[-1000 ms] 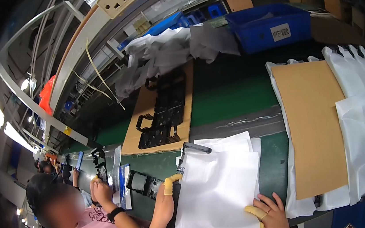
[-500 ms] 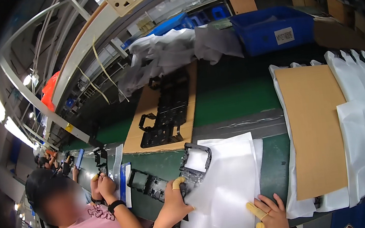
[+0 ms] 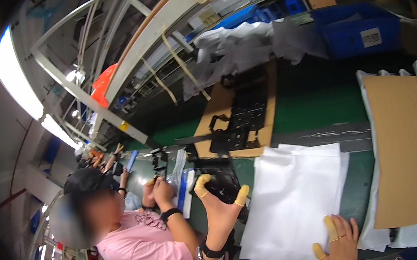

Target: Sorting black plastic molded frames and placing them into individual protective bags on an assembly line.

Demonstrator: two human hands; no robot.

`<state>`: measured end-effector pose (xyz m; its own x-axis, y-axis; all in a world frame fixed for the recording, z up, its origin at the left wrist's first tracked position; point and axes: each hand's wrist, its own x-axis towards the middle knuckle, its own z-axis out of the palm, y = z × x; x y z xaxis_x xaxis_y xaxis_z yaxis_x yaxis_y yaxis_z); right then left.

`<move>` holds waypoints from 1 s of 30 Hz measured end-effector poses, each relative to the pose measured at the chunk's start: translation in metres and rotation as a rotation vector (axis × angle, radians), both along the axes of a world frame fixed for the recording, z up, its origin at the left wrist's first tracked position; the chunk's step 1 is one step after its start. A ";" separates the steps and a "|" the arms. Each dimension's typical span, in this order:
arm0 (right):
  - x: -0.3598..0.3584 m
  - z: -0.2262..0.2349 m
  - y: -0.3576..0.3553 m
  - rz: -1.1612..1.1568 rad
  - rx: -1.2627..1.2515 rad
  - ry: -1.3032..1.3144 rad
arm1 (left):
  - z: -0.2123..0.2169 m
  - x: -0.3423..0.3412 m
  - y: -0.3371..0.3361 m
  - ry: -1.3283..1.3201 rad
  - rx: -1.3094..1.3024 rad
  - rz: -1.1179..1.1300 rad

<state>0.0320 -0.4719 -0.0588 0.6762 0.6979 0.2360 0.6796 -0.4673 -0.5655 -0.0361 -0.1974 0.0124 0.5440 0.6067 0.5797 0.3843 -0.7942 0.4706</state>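
My left hand, with yellow finger cots on thumb and forefinger, holds a black plastic frame upright just left of a stack of white foam bags. My right hand, also wearing yellow cots, presses flat on the near edge of that stack. The bags lie on the green workbench. Much of the frame is hidden behind my left palm.
On the green conveyor lies a cardboard sheet carrying several black frames. At the right, a brown cardboard rests on more white bags. A blue bin stands behind. A co-worker in a pink shirt works at my left.
My left hand has carried the black frame leftward off the top edge of the white bags and raised it toward me. My right hand has stayed on the bags' near edge.
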 end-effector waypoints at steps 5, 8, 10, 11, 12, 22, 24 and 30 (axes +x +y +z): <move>0.001 -0.001 0.003 -0.004 -0.021 -0.008 | 0.034 -0.025 -0.018 -0.551 -1.186 -0.922; 0.002 0.001 0.004 -0.015 -0.044 0.000 | 0.049 -0.025 -0.057 -0.603 -1.357 -0.867; 0.002 0.000 0.004 -0.014 -0.053 -0.003 | 0.052 -0.024 -0.065 -0.284 -1.474 -0.596; 0.001 0.001 0.004 -0.010 -0.050 -0.005 | 0.035 -0.026 -0.063 -0.574 -1.626 -1.002; 0.000 0.002 0.004 -0.002 -0.046 -0.007 | 0.028 -0.033 -0.060 -0.576 -1.621 -1.002; 0.000 0.003 0.003 -0.002 -0.053 -0.002 | 0.024 -0.021 -0.068 -0.568 -1.985 -1.160; 0.000 0.004 0.004 0.000 -0.056 -0.004 | 0.028 -0.014 -0.064 -0.630 -1.963 -1.274; 0.000 0.004 0.005 0.004 -0.065 -0.014 | 0.050 0.004 -0.056 -0.666 -1.748 -1.272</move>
<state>0.0325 -0.4670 -0.0546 0.6706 0.7145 0.1992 0.6888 -0.5002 -0.5247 -0.0318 -0.2539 0.0621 0.9550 0.1684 0.2442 -0.2809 0.7781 0.5619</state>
